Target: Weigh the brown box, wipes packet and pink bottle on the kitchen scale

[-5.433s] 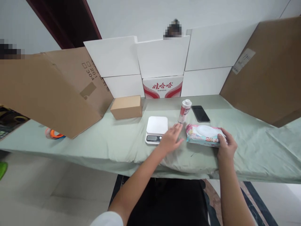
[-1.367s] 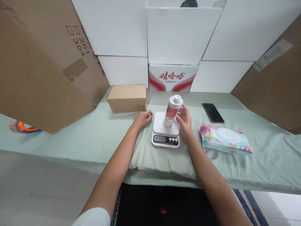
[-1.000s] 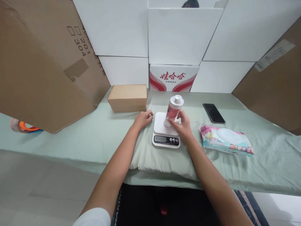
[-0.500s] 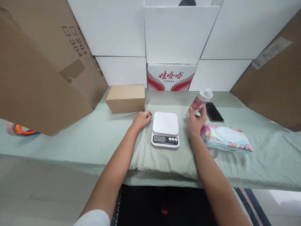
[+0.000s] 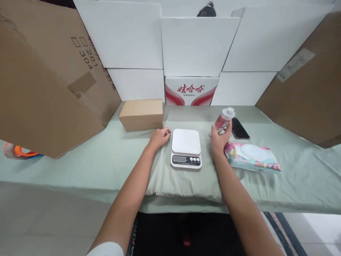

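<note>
A bottle with a white cap and a pink-red label (image 5: 221, 121) is gripped in my right hand (image 5: 220, 139), tilted slightly to the right. My fingers cover its lower part, so I cannot tell whether its base touches the cloth. Between my hands sits a white kitchen scale (image 5: 186, 146) with a bare weighing plate and a dark display strip. Resting on the cloth just left of the scale, my left hand (image 5: 159, 138) has its fingers curled in, with nothing seen in them. A pack of wet wipes (image 5: 252, 157) lies by my right wrist.
A black phone (image 5: 239, 128) lies behind the wipes. Near my left hand stands a small cardboard box (image 5: 141, 114). Tall cardboard panels (image 5: 53, 78) flank both sides, with white boxes (image 5: 191, 46) along the back. Tape rolls (image 5: 21, 152) lie far left on the green cloth (image 5: 87, 163).
The bottle is lower and more upright in my right hand. My left hand stays beside the scale. The whole view has shifted slightly, showing more of a person's head behind the boxes.
</note>
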A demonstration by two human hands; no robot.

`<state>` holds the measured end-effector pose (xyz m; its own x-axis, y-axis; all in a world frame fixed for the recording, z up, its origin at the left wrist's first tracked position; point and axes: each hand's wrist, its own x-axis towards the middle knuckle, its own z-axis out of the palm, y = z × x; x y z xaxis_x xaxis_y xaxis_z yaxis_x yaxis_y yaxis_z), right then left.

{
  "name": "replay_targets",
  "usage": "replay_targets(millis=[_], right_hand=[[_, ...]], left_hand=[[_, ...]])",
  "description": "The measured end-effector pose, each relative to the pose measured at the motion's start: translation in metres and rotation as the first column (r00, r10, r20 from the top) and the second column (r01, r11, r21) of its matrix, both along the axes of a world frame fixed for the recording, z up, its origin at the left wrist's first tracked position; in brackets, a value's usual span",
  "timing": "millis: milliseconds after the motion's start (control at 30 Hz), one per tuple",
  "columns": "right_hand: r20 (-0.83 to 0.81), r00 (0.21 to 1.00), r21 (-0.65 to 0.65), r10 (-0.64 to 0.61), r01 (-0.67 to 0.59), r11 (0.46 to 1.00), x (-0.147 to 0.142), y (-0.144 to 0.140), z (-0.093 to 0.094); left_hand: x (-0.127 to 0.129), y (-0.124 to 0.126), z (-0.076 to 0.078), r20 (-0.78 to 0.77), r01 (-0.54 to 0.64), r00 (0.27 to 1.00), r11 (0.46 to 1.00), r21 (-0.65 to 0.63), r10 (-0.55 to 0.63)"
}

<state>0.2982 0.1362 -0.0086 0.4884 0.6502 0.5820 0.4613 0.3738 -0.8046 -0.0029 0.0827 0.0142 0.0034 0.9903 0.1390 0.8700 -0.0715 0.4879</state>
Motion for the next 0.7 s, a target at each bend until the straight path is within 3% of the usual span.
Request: replay_targets(millis=[100,300,400,467,533,600,633,700], right_hand=[[0.07,0.995,0.068,-0.07,0.066,0.996,-0.004,-0.012,0.01],[0.257,0.966,0.293,-0.015,-0.063,0.954,-0.017,-0.062,0.035],[0.253,0.967,0.378,-0.012,-0.087,0.922,-0.002,-0.106,0.043],[0.174,0.984,0.381,-0.041,-0.029,0.924,0.028,-0.136,0.046],[0.062,0.994,0.3,-0.085,0.063,0.952,0.072,-0.16,0.046],[-0.032,0.992,0.149,-0.125,0.129,0.98,0.123,-0.172,0.042],[-0.07,0.989,0.038,-0.128,0.131,0.991,0.148,-0.173,0.039],[-0.198,0.977,-0.183,-0.076,0.04,0.982,0.189,-0.169,0.032]], left_hand=[[0.001,-0.001,-0.001,0.031,-0.009,0.999,1.0,0.002,0.009],[-0.004,0.002,0.0,0.074,-0.019,0.997,0.999,0.047,0.015],[-0.007,-0.007,0.005,0.143,-0.068,0.989,0.948,0.312,0.023],[0.005,-0.023,0.012,0.182,-0.066,0.982,0.827,0.559,-0.044],[0.038,-0.046,0.021,0.186,0.004,0.964,0.707,0.708,-0.192],[0.091,-0.07,0.028,0.199,0.149,0.891,0.677,0.721,-0.408],[0.122,-0.079,0.03,0.236,0.234,0.837,0.712,0.662,-0.495],[0.182,-0.088,0.032,0.384,0.36,0.757,0.828,0.429,-0.528]])
